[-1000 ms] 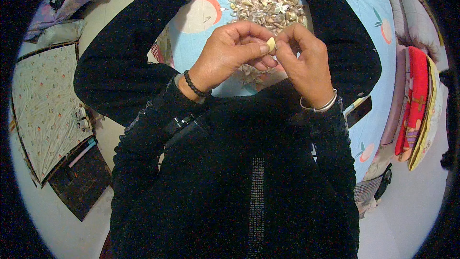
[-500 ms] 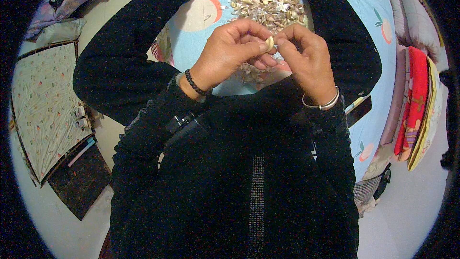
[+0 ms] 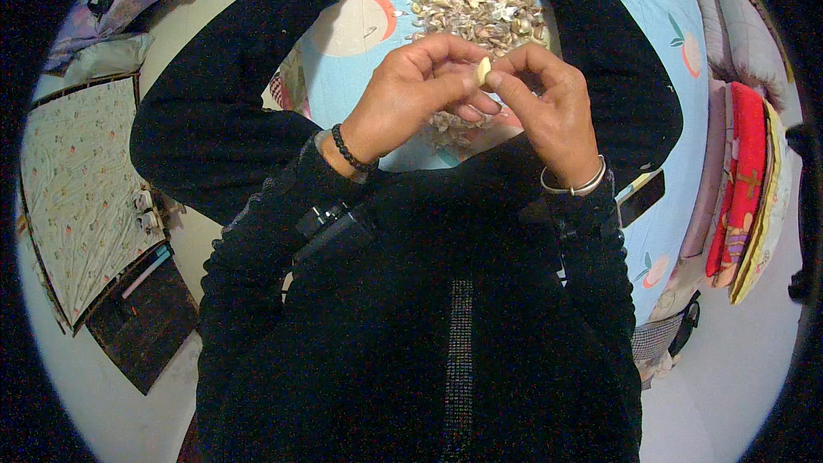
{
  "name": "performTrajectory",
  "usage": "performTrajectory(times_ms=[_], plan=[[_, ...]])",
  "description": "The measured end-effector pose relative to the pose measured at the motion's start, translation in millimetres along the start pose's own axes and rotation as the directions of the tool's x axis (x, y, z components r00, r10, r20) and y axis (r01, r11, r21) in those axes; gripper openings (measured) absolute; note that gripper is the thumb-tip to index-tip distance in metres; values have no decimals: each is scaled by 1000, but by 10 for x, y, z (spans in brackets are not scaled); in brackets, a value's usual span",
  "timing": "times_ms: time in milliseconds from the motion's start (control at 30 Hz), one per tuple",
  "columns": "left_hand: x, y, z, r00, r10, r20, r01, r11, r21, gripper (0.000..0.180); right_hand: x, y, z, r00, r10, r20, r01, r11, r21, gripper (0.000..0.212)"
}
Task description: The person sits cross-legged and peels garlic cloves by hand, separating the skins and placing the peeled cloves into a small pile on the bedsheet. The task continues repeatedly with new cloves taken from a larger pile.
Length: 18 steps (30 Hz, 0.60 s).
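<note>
Between my two hands is a pale peeled-looking garlic clove (image 3: 483,71). My left hand (image 3: 405,93), with a dark bead bracelet at the wrist, pinches it between thumb and forefinger. From the other side my right hand (image 3: 555,107), wearing a silver bangle, presses thumb and fingertips against the same clove. Just beyond the hands, a heap of unpeeled garlic cloves (image 3: 480,0) lies on the bed sheet between my legs. Under the hands sits a small bunch of papery garlic skins (image 3: 454,131), partly covered by my left fingers.
The light blue sheet (image 3: 343,77) has printed fruit. A dark phone-like object (image 3: 641,199) lies by my right thigh. Folded red cloth (image 3: 739,180) and bedding line the right side. At the left stand a cloth-covered panel (image 3: 86,189) and a dark wooden board (image 3: 146,321).
The clove has turned more upright and shows more of its pale side. My right thumb has shifted onto it, while the left hand stays nearly in place.
</note>
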<state>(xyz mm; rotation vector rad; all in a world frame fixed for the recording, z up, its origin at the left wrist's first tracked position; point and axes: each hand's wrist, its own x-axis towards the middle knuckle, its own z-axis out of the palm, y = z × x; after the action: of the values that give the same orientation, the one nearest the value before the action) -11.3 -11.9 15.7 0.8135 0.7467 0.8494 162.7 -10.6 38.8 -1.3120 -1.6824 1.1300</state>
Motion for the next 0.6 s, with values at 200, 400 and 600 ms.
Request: performTrajectory(times_ms=[200,400,600], plan=[[14,-2,-24,999,11,54,-16,995,101,29,-9,15,24,1000,25,-5,-25,999,-19,10],[15,25,-21,996,-57,69,67,986,-154,32,19,93,-25,994,4,-108,-7,999,-33,9],[29,24,-20,994,-46,99,68,972,-225,34,18,39,-25,999,34,-35,-33,998,44,11]])
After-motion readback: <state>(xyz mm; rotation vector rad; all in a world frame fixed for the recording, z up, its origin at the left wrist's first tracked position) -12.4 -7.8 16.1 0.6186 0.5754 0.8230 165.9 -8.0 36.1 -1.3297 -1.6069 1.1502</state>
